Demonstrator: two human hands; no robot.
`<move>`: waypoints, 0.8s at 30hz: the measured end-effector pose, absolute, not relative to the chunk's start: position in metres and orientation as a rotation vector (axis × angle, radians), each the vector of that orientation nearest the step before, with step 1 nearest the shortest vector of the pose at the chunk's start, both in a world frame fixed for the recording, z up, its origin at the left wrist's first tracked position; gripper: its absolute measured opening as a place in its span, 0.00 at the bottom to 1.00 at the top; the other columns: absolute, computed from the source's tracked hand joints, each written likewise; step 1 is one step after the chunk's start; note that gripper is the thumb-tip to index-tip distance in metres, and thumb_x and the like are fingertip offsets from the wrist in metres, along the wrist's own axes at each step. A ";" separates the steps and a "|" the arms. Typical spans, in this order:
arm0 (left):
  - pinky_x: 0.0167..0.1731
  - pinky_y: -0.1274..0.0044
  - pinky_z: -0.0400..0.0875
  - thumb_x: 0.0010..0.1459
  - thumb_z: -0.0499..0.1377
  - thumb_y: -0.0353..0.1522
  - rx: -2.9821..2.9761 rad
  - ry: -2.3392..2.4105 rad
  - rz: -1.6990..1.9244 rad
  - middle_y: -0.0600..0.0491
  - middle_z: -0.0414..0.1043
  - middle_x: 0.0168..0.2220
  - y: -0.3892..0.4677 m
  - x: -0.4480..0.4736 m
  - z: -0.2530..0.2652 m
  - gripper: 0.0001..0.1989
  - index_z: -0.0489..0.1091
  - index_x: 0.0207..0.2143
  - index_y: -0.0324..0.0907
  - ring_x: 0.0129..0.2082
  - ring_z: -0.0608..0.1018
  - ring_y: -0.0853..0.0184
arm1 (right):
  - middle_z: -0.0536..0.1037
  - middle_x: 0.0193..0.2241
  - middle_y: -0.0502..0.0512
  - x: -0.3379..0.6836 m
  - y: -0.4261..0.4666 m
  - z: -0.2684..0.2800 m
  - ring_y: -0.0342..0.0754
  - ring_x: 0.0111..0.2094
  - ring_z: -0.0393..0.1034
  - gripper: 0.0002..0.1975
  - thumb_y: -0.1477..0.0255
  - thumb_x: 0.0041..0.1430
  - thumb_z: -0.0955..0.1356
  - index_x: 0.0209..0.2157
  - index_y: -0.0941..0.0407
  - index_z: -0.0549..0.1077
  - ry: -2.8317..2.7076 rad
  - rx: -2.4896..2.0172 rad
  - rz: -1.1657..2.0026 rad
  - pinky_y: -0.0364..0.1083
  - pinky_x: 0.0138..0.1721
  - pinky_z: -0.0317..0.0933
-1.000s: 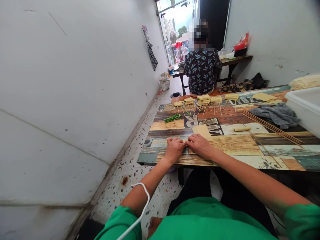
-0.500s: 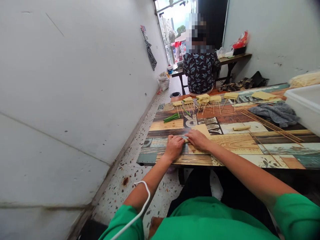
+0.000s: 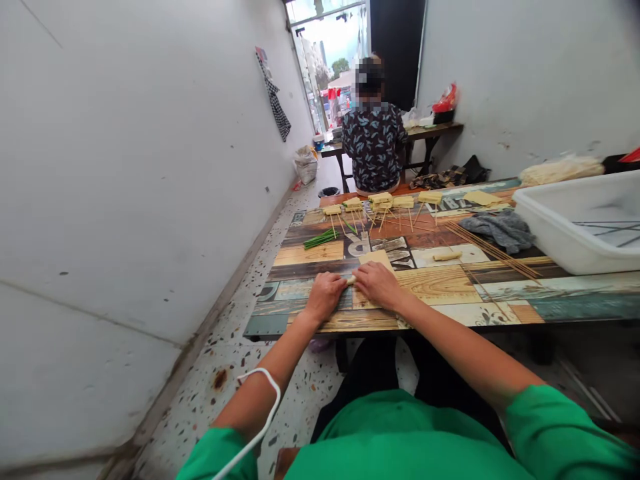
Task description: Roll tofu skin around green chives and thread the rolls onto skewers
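Observation:
My left hand point(image 3: 326, 295) is closed on the left end of a thin, pale yellow roll point(image 3: 351, 281) near the table's front edge. Fingers of my right hand point(image 3: 376, 283) curl over the roll's other end and hide much of it. Just beyond the right hand lies a flat yellow sheet point(image 3: 379, 258), apparently tofu skin, partly covered by that hand. A finished-looking roll point(image 3: 447, 256) rests further right. Behind and to the left is a bunch of thin green stalks point(image 3: 321, 238).
Several skewered yellow rolls point(image 3: 381, 201) line the table's far side, near loose sheets point(image 3: 483, 198). Wooden skewers point(image 3: 493, 250), a grey cloth point(image 3: 497, 230) and a white plastic bin point(image 3: 555, 250) occupy the right. Beyond the table a person point(image 3: 373, 147) sits facing away.
The view has swung to the right, so more of the white bin shows. Both hands stay together at the roll, with only slight finger movement.

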State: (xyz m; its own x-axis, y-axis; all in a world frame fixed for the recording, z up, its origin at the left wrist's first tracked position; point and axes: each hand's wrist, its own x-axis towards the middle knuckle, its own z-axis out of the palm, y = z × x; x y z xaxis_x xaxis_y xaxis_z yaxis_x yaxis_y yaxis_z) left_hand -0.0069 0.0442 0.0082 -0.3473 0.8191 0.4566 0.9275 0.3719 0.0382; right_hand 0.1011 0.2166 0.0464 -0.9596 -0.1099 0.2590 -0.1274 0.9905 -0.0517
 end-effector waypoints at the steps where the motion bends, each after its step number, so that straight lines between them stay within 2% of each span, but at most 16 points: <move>1: 0.34 0.74 0.60 0.66 0.54 0.33 -1.530 -2.261 -0.410 0.51 0.75 0.32 0.044 -0.007 0.008 0.12 0.76 0.33 0.42 0.32 0.71 0.67 | 0.76 0.41 0.61 0.113 0.228 0.049 0.51 0.44 0.64 0.13 0.71 0.65 0.63 0.44 0.61 0.75 -2.849 0.069 0.102 0.47 0.46 0.55; 4: 0.33 0.75 0.59 0.66 0.54 0.32 -1.550 -2.228 -0.402 0.52 0.74 0.30 0.044 -0.008 0.009 0.12 0.75 0.33 0.42 0.31 0.71 0.67 | 0.76 0.39 0.64 0.157 0.278 0.056 0.52 0.42 0.66 0.13 0.74 0.64 0.61 0.37 0.62 0.77 -2.784 -0.425 0.007 0.48 0.44 0.57; 7: 0.34 0.75 0.59 0.66 0.55 0.33 -1.550 -2.242 -0.418 0.52 0.74 0.30 0.044 -0.009 0.009 0.11 0.75 0.32 0.42 0.32 0.71 0.67 | 0.75 0.40 0.70 0.198 0.332 0.056 0.58 0.43 0.68 0.16 0.69 0.63 0.62 0.37 0.66 0.77 -2.741 -0.958 -0.193 0.50 0.40 0.58; 10: 0.34 0.75 0.60 0.65 0.56 0.32 -1.517 -2.286 -0.425 0.51 0.76 0.33 0.046 -0.007 0.007 0.11 0.76 0.32 0.42 0.32 0.71 0.67 | 0.76 0.39 0.71 0.218 0.366 0.047 0.57 0.41 0.71 0.17 0.70 0.64 0.61 0.38 0.67 0.77 -2.828 -1.143 -0.193 0.49 0.36 0.58; 13: 0.34 0.75 0.61 0.66 0.55 0.32 -1.470 -2.323 -0.416 0.50 0.76 0.33 0.048 -0.005 0.005 0.12 0.76 0.33 0.42 0.33 0.71 0.66 | 0.77 0.38 0.70 0.223 0.374 0.038 0.55 0.38 0.73 0.17 0.72 0.65 0.58 0.37 0.65 0.76 -2.807 -1.153 -0.132 0.48 0.33 0.56; 16: 0.34 0.75 0.63 0.67 0.52 0.33 -1.451 -2.345 -0.434 0.50 0.74 0.30 0.050 -0.004 0.004 0.15 0.76 0.30 0.42 0.32 0.71 0.67 | 0.78 0.36 0.69 0.228 0.362 0.036 0.55 0.36 0.73 0.15 0.71 0.64 0.60 0.38 0.64 0.76 -2.639 -1.062 -0.028 0.48 0.32 0.56; 20: 0.35 0.76 0.64 0.67 0.52 0.35 -1.461 -2.354 -0.520 0.50 0.72 0.29 0.051 -0.005 0.005 0.18 0.76 0.28 0.42 0.32 0.71 0.67 | 0.79 0.32 0.61 0.240 0.316 0.037 0.51 0.31 0.72 0.12 0.67 0.60 0.63 0.34 0.60 0.75 -2.359 -0.692 0.272 0.46 0.32 0.60; 24: 0.35 0.76 0.64 0.67 0.53 0.35 -1.446 -2.369 -0.553 0.50 0.72 0.30 0.052 -0.004 0.007 0.18 0.75 0.26 0.41 0.32 0.71 0.67 | 0.78 0.28 0.54 0.240 0.253 0.033 0.46 0.27 0.71 0.12 0.66 0.62 0.62 0.32 0.56 0.74 -2.408 -0.315 0.578 0.43 0.31 0.62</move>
